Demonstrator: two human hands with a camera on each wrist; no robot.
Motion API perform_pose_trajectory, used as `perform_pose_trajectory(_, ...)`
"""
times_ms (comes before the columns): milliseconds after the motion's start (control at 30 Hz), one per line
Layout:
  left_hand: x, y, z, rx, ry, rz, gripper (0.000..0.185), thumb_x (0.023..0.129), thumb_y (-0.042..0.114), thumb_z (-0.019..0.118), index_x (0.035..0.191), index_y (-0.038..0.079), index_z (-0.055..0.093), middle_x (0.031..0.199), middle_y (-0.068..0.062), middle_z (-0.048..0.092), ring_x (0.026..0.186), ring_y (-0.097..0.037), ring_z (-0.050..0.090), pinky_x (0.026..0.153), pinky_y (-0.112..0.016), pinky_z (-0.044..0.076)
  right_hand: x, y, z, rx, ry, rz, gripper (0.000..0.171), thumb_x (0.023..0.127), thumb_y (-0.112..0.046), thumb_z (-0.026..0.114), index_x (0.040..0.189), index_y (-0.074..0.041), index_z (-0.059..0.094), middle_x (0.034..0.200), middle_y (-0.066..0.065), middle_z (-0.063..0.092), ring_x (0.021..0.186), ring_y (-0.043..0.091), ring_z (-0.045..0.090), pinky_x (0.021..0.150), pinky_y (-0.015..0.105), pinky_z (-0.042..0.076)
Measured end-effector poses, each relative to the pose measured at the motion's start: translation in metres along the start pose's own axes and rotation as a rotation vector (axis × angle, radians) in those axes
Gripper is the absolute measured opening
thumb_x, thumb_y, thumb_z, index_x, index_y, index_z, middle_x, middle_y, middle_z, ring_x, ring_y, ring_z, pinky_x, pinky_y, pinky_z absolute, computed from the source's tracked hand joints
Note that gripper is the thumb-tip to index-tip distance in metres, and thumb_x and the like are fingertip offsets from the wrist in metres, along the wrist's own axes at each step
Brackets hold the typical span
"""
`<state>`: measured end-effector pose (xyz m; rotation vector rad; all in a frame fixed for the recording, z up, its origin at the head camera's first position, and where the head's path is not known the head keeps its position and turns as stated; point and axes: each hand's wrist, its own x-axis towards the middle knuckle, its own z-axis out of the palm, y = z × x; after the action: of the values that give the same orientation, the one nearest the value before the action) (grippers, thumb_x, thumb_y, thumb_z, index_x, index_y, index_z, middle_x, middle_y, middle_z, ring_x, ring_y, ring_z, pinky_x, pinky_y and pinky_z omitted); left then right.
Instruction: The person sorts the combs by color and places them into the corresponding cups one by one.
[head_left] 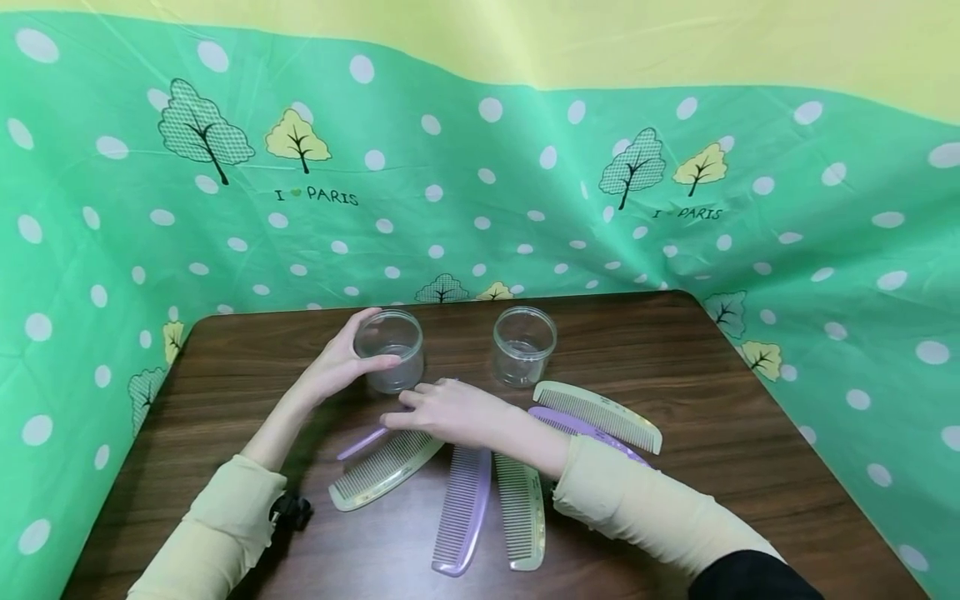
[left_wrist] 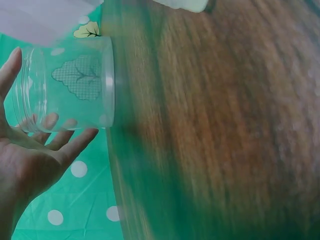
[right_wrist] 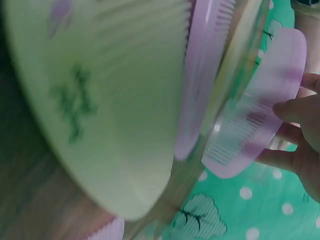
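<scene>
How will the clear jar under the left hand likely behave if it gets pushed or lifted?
The jar looks empty and thin-walled, so probably light. Standing upright on a flat base on the table, it should slide rather than roll. Its smooth clear wall may be slippery; the left hand wraps round it.

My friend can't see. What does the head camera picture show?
A person's left hand holds a clear jar on a brown table, while the right hand lifts a purple comb. Green and purple combs and a second jar lie nearby.

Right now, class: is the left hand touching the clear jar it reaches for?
Touching. In the head view the left hand wraps the left jar, thumb across its front; the left wrist view shows fingertips against its wall.
</scene>
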<state>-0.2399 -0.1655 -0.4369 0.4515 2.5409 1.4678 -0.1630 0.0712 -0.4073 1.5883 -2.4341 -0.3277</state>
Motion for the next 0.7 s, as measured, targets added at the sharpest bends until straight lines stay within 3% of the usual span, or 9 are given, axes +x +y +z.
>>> perform_pose_trajectory(267,-0.003,-0.001,0.001,-0.001,-0.009,-0.004,0.096,0.086,0.048,0.081,0.161,0.026,0.026,0.163,-0.008,0.039,0.151,-0.033,0.036,0.119,-0.063,0.031,-0.02,0.018,-0.021,0.253,0.032,0.075,0.061,0.096,0.006,0.059,0.144,-0.032,0.056,0.122,-0.003,0.06,0.092,0.011,0.063,0.07,0.024,0.056)
perform_pose_trajectory(400,-0.007,-0.001,0.003,0.02,-0.012,0.01,0.096,0.084,0.05,0.082,0.16,0.028,0.028,0.165,-0.004,0.037,0.149,-0.032,0.038,0.118,-0.061,0.032,-0.025,0.025,-0.034,0.4,0.149,0.097,0.053,0.098,0.007,0.056,0.14,-0.026,0.059,0.123,-0.005,0.063,0.091,0.01,0.066,0.077,0.023,0.056)
perform_pose_trajectory(533,-0.012,0.0,0.005,0.002,-0.018,0.056,0.093,0.087,0.037,0.082,0.161,0.023,0.027,0.163,-0.01,0.037,0.144,-0.035,0.042,0.113,-0.057,0.036,-0.028,0.035,-0.044,0.496,0.266,0.126,0.038,0.103,-0.003,0.057,0.136,-0.02,0.061,0.119,-0.003,0.064,0.092,0.01,0.065,0.082,0.024,0.056)
perform_pose_trajectory(700,-0.014,0.0,0.008,-0.044,-0.027,0.049,0.093,0.086,0.035,0.083,0.16,0.025,0.028,0.159,-0.012,0.042,0.139,-0.036,0.046,0.113,-0.059,0.037,-0.031,0.046,-0.051,0.607,0.363,0.178,0.035,0.104,-0.006,0.056,0.138,-0.016,0.059,0.12,0.001,0.065,0.1,0.011,0.063,0.089,0.027,0.056)
